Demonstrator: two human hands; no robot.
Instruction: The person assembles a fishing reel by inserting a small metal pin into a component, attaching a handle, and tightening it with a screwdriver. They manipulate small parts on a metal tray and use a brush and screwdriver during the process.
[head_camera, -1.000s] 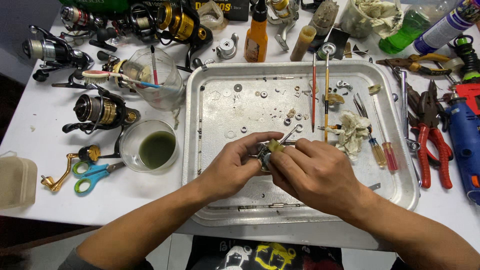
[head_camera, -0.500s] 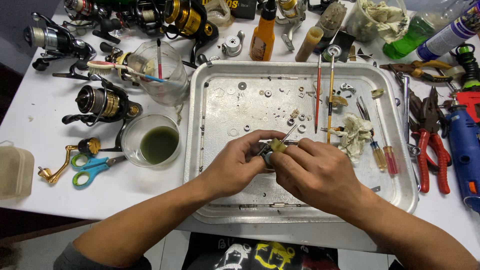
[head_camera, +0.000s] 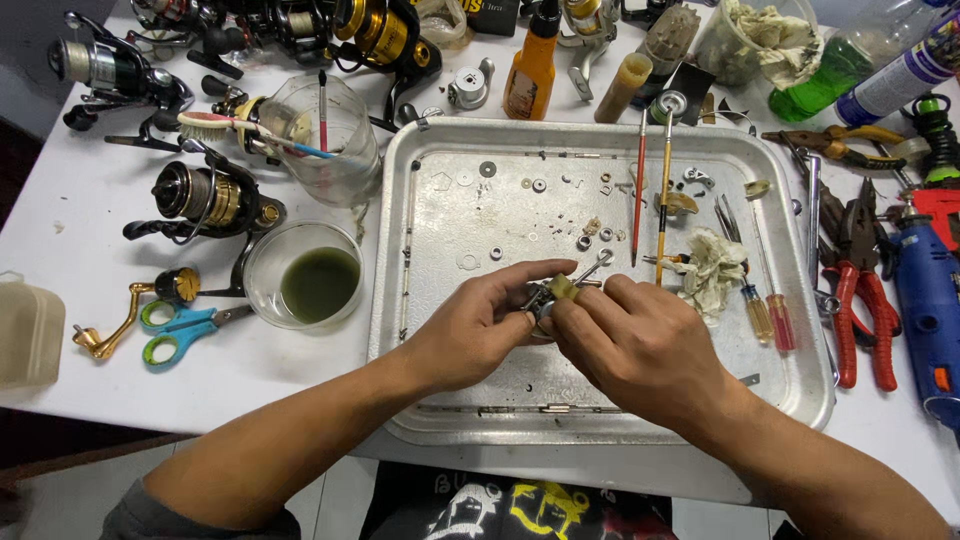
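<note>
- The left hand is pinching a small metal reel part between thumb and fingers, its grip clenched around the piece just above the middle of the metal tray.
- The right hand is meeting it from the other side, fingertips pressing on the same small part and on a yellowish bit at its top; this grip is also closing on the part, though how firmly I cannot tell.
- The part is being held just over the tray floor, between the two hands, with a thin metal stem sticking out toward the upper right.
- Small washers and screws are lying scattered across the upper half of the tray, well apart from the hands.
- Two thin brushes are resting upright in the picture on the tray's right half, near a crumpled rag and two screwdrivers.
- On the bench left of the tray, a glass of green liquid is sitting beside a dark fishing reel, with blue-and-green scissors and a gold handle nearby.
- A clear jar is holding a toothbrush.
- Red-handled pliers and a blue rotary tool are lying on the bench to the right of the tray.
- An orange bottle is standing behind the tray.
</note>
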